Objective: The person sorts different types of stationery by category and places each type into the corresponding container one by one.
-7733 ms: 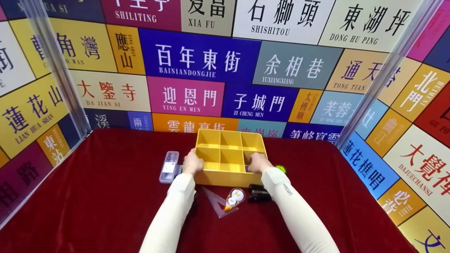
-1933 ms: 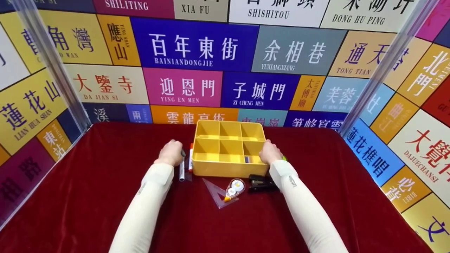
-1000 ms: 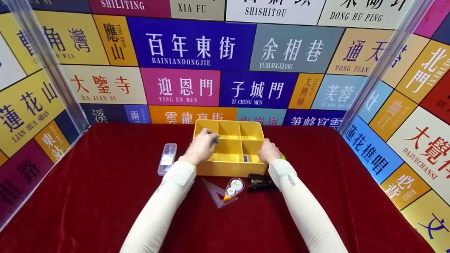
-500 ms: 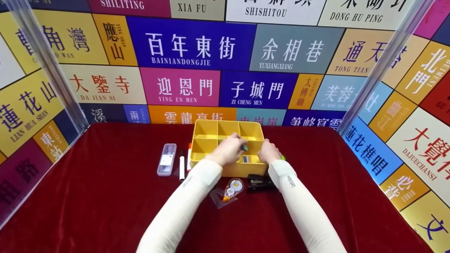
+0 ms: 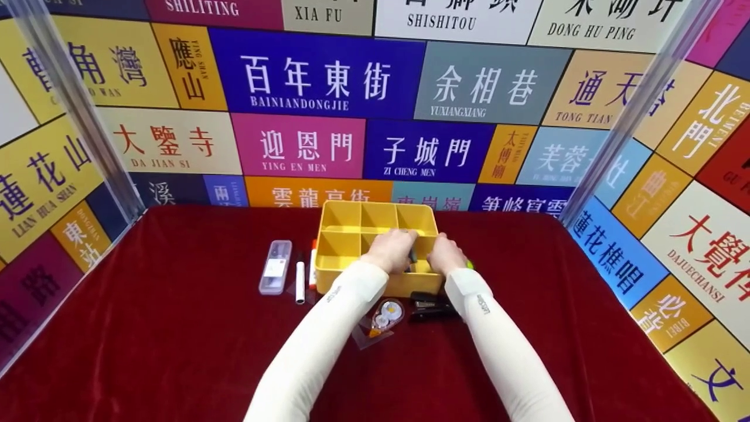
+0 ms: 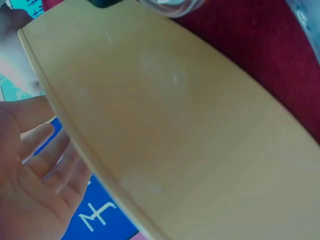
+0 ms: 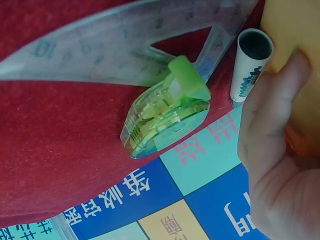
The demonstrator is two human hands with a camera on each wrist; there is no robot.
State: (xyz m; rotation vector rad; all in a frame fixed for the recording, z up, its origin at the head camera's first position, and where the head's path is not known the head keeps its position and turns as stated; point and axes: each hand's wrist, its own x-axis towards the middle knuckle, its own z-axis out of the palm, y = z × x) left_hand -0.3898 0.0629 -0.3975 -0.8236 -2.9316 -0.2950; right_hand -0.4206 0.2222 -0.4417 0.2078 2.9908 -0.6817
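Note:
A yellow six-compartment organizer box (image 5: 338, 281) stands mid-table. My left hand (image 5: 389, 249) reaches over its front wall into the front right area, pinching a small dark grey-green thing (image 5: 413, 256) whose kind is unclear. In the left wrist view the hand's fingertips go behind the rim, so what they hold is hidden there. My right hand (image 5: 446, 253) grips the box's right wall at the rim. Beside it, in the right wrist view, lie a green see-through correction tape (image 7: 167, 112), a clear ruler (image 7: 110, 50) and a white marker-like tube (image 7: 250, 62).
In front of the box lie a clear correction tape (image 5: 387, 313), a transparent set square (image 5: 358, 338) partly behind the left sleeve, and a black stapler (image 5: 430, 315). To the left are a clear plastic case (image 5: 275, 266) and a white marker (image 5: 300, 282). A sign-covered wall rises behind.
My left hand went from the box to the table on its left, then carried the small dark thing rightward and down into the front right area. My right hand moved from inside to the rim.

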